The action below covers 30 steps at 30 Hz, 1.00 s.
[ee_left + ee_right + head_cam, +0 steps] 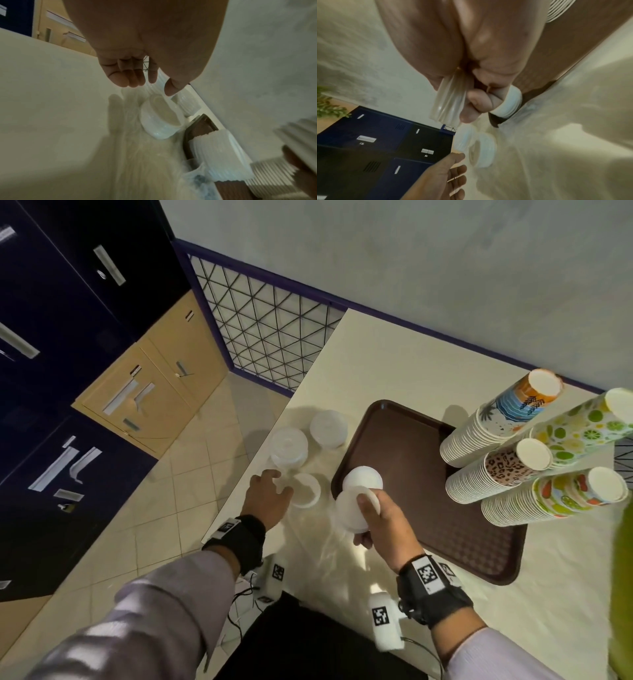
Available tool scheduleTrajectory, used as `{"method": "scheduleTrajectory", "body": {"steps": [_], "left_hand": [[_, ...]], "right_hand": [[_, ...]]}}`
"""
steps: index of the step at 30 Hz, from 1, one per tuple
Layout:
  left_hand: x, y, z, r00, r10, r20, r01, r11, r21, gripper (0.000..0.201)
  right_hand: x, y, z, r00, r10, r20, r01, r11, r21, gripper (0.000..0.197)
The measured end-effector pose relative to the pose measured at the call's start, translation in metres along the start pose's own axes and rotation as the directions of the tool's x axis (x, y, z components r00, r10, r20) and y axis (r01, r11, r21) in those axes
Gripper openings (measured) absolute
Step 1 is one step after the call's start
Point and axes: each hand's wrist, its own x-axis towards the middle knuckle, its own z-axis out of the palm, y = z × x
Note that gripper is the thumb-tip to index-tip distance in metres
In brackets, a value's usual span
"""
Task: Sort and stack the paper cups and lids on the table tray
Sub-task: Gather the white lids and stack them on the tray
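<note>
My right hand (370,510) grips a short stack of white lids (349,517) over the near left corner of the brown tray (428,529). In the right wrist view my thumb and curled fingers (476,106) clamp those lids (448,100) edge-on. Another lid stack (362,479) sits on the tray just beyond. My left hand (279,484) hovers with relaxed fingers beside an upturned lid stack (306,490) on the table, and its fingertips (133,81) hang just above that stack (161,117). Patterned paper cups (507,419) stand in tall stacks on the tray's right side.
Two more white lid stacks (288,447) (328,429) stand on the table left of the tray. The table's left edge (239,491) runs close to my left hand, with tiled floor and dark blue cabinets (51,337) beyond. A wall borders the table's far side.
</note>
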Motion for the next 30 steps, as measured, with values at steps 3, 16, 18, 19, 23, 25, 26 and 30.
{"method": "scheduleTrajectory", "body": {"steps": [3, 16, 18, 19, 23, 25, 26, 30], "left_hand": [[0.008, 0.005, 0.006, 0.998, -0.018, 0.061, 0.011, 0.993, 0.117, 0.068], [0.011, 0.024, 0.021, 0.990, 0.057, 0.130, -0.095, 0.946, 0.310, 0.083], [0.013, 0.024, 0.022, 0.986, 0.040, 0.164, -0.090, 0.946, 0.310, 0.081], [0.013, 0.025, 0.022, 0.985, 0.043, 0.166, -0.095, 0.944, 0.316, 0.079], [0.012, 0.028, 0.024, 0.988, 0.041, 0.148, -0.089, 0.940, 0.330, 0.074], [0.012, 0.028, 0.024, 0.988, 0.022, 0.153, -0.073, 0.940, 0.334, 0.081], [0.013, 0.026, 0.023, 0.988, 0.011, 0.156, -0.062, 0.942, 0.329, 0.085], [0.011, 0.023, 0.022, 0.988, -0.009, 0.155, -0.040, 0.950, 0.311, 0.098]], "right_hand": [[-0.011, 0.005, -0.012, 0.999, 0.017, -0.026, -0.018, 1.000, -0.004, 0.029], [-0.024, 0.028, -0.017, 0.997, 0.068, -0.042, -0.067, 0.997, 0.039, 0.021], [-0.023, 0.032, -0.019, 0.997, 0.068, -0.048, -0.066, 0.997, 0.031, 0.021], [-0.022, 0.035, -0.020, 0.996, 0.070, -0.052, -0.069, 0.997, 0.030, 0.022], [-0.020, 0.042, -0.022, 0.995, 0.085, -0.059, -0.083, 0.996, 0.036, 0.021], [-0.020, 0.044, -0.023, 0.995, 0.085, -0.055, -0.083, 0.996, 0.027, 0.020], [-0.019, 0.045, -0.023, 0.995, 0.083, -0.054, -0.082, 0.996, 0.025, 0.020], [-0.019, 0.048, -0.024, 0.995, 0.092, -0.049, -0.091, 0.996, 0.024, 0.021]]}}
